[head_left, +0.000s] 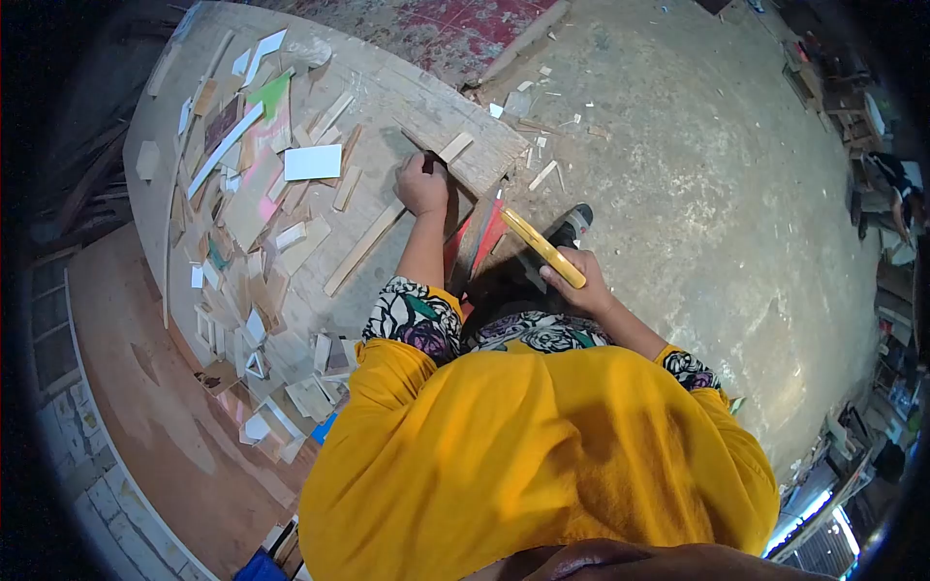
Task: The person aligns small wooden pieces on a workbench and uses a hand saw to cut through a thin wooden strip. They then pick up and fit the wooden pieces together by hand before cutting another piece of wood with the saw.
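Observation:
My left hand (422, 186) is closed around a long, pale wooden strip (364, 248) that lies slantwise on the wooden board (387, 87). One end of the strip shows beyond my knuckles, close to the board's right corner. A thin dark stick lies beside my fingers there. My right hand (583, 283) is wrapped round the lower end of a long yellow tool (535, 238), held out over the floor to the right of the board. The tool is seen from above, and I cannot tell its exact kind.
Many wood offcuts (254, 203) are heaped on the left of the board, with a white rectangular piece (313, 163) among them. Concrete floor (717, 194) spreads to the right, with small scraps (544, 175) near the board's corner. Another person (889, 194) is at the far right.

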### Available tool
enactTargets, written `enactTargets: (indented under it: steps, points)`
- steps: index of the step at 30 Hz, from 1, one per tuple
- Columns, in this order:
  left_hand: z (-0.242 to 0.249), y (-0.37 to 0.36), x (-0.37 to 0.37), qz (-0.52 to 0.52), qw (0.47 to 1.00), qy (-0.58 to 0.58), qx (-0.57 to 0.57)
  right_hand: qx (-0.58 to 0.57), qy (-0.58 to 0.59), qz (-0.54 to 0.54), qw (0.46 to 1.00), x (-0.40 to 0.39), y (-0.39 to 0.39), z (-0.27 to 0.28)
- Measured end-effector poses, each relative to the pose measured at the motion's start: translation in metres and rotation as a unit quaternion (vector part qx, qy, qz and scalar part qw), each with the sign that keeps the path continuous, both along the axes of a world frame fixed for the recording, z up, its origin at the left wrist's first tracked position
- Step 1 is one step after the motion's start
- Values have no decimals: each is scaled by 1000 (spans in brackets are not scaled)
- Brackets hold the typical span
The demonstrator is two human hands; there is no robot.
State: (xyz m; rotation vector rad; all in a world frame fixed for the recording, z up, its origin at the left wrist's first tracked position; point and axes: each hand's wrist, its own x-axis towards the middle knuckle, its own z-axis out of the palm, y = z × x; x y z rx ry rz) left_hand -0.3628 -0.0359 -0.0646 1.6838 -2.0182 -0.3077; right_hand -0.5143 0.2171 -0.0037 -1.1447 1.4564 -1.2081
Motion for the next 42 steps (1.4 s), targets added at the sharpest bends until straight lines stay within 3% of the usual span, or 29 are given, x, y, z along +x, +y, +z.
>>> enactTargets:
  steps: [8,18,23,26,35,42]
  points:
    - [-17,-2,7,-16,999,-27,-34,2,25,-8,1000,19,-1,15]
    - [-6,2,5,-32,999,-40,-5,-10,47,-20,999,16,0,1]
    - [4,5,0,-56,996,3,-76,5,37,-22,999,14,4,0]
    - [-4,3,4,-51,996,-16,-68,-34,86,-35,995,23,5,-5]
    - [2,4,2,-48,998,-20,-37,7,60,-36,998,24,8,6]
    - [5,7,0,-51,995,-8,-80,-14,83,-43,996,23,5,6]
